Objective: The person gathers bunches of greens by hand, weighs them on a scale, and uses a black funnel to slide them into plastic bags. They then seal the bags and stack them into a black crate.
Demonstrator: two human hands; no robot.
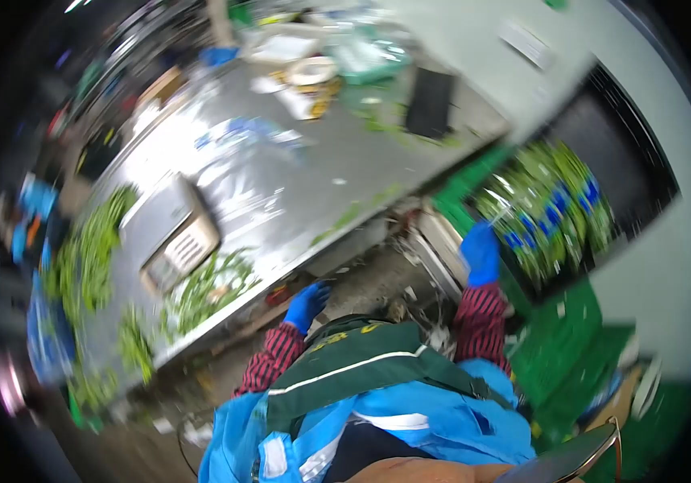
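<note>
My left hand (307,307), in a blue glove, hangs in front of the metal table's (313,173) near edge. Its fingers are stretched out and nothing shows in them. At the near left side of a black crate (639,149) is my right hand (481,254), also gloved in blue. Motion blurs its fingers, and whether they grip the rim or a bundle cannot be made out. Inside the crate lie several bagged bundles of long green leafy vegetables (542,193) with blue bands or labels.
A weighing scale (176,233) stands on the table beside loose greens (92,262). Clear plastic bags (249,145), a tape roll (311,72) and a dark flat piece (430,103) lie farther back. Green crates (558,342) stand at right. Another person (39,209) is at far left.
</note>
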